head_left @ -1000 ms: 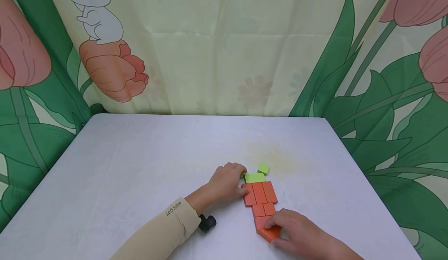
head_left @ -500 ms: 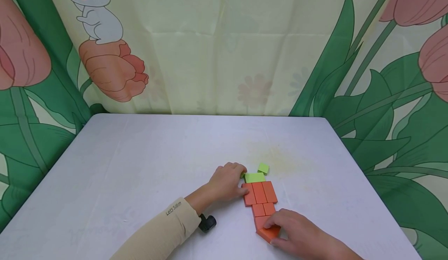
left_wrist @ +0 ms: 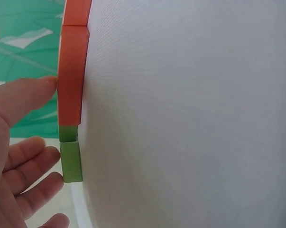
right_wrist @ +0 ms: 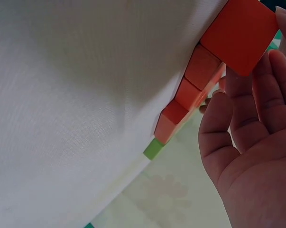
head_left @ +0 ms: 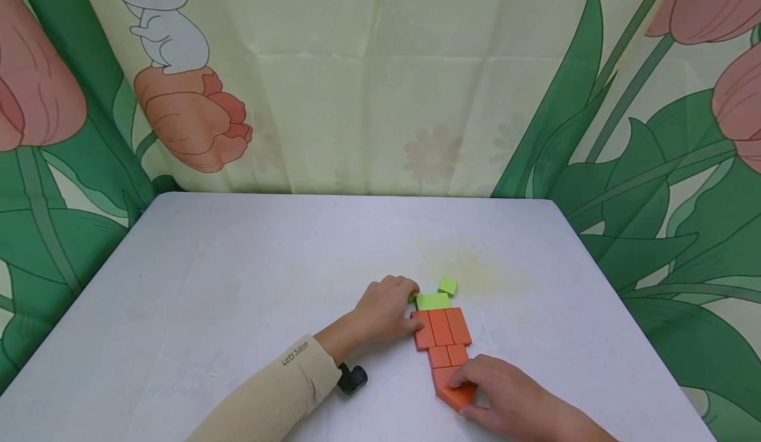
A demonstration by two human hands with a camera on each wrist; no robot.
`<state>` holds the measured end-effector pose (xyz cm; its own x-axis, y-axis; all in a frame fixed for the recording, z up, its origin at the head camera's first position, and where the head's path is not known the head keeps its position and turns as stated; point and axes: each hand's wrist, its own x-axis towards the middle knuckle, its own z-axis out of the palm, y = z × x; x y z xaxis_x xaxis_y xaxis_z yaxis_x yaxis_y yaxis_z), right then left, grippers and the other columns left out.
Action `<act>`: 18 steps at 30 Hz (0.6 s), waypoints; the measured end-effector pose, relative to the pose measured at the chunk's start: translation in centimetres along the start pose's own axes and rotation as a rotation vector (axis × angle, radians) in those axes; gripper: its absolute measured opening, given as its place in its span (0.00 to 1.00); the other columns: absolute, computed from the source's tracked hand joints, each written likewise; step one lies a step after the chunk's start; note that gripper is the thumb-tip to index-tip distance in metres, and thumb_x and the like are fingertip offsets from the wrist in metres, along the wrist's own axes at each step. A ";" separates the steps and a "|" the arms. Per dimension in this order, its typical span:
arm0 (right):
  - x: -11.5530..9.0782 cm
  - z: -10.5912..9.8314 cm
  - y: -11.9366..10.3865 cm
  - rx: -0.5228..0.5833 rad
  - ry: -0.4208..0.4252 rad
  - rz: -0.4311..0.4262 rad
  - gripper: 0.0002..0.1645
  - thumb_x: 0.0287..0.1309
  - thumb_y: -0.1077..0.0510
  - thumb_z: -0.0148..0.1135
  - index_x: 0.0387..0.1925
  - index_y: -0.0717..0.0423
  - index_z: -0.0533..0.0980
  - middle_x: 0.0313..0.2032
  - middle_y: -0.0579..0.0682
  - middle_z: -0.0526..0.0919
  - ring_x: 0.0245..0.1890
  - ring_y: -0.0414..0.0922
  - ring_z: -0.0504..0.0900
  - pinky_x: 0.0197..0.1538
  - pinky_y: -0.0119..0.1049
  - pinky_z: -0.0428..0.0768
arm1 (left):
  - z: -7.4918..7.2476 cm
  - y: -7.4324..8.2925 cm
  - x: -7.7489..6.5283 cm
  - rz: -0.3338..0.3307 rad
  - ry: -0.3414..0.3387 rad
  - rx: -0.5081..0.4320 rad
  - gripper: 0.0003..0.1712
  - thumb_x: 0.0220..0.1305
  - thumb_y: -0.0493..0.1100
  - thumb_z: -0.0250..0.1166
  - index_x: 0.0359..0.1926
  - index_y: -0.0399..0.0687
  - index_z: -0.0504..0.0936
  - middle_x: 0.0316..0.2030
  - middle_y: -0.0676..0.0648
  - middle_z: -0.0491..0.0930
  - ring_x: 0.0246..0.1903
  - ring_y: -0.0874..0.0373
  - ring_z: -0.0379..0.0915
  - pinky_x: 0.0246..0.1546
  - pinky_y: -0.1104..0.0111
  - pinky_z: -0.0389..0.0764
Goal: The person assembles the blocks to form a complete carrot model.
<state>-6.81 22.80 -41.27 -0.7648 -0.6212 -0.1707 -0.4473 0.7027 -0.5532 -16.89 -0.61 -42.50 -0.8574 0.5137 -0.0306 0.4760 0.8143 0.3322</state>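
Note:
Orange blocks lie flat on the white tabletop in a tapering shape, three upright ones [head_left: 441, 328] across its wide end. A green block [head_left: 433, 302] borders that end, and a tilted green cube [head_left: 448, 287] sits just beyond. My left hand [head_left: 386, 310] rests its thumb on the leftmost orange block [left_wrist: 72, 76], while its fingertips touch a small green block [left_wrist: 71, 161], mostly hidden in the head view. At the narrow end, my right hand [head_left: 511, 392] pinches a triangular orange block [right_wrist: 242, 35] between thumb and fingers. Two small orange blocks [head_left: 448, 356] form the middle.
The white-covered table [head_left: 267, 263] ends at a back edge against a printed curtain [head_left: 357, 98] with leaves, tulips and a white animal. A black wrist camera [head_left: 353, 380] sits by the beige left sleeve [head_left: 279, 389], close over the table.

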 end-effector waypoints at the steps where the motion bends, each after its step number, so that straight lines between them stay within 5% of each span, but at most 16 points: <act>1: 0.0 0.0 0.0 0.001 -0.001 0.001 0.15 0.57 0.53 0.73 0.46 0.44 0.81 0.41 0.27 0.76 0.40 0.32 0.73 0.48 0.36 0.78 | 0.0 0.0 0.0 0.002 0.002 0.001 0.30 0.62 0.58 0.70 0.59 0.49 0.76 0.54 0.50 0.77 0.55 0.54 0.71 0.52 0.60 0.73; 8: 0.2 -0.6 0.1 0.013 0.013 0.012 0.21 0.57 0.48 0.73 0.51 0.44 0.78 0.45 0.29 0.76 0.42 0.33 0.73 0.50 0.37 0.78 | 0.1 -0.1 0.1 -0.002 0.005 -0.006 0.30 0.62 0.58 0.70 0.59 0.49 0.76 0.53 0.50 0.78 0.54 0.54 0.71 0.52 0.60 0.73; 18: 1.8 -3.6 1.2 0.051 0.165 0.068 0.26 0.59 0.48 0.71 0.56 0.52 0.77 0.48 0.40 0.80 0.48 0.45 0.77 0.50 0.46 0.80 | 0.1 -0.4 0.3 -0.022 0.004 -0.111 0.30 0.60 0.55 0.72 0.60 0.49 0.77 0.52 0.52 0.78 0.55 0.55 0.71 0.53 0.59 0.72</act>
<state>-10.36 23.76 -39.33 -0.8597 -0.5052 -0.0754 -0.3717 0.7200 -0.5860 -17.30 -0.73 -42.72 -0.8682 0.4950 -0.0357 0.4326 0.7901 0.4342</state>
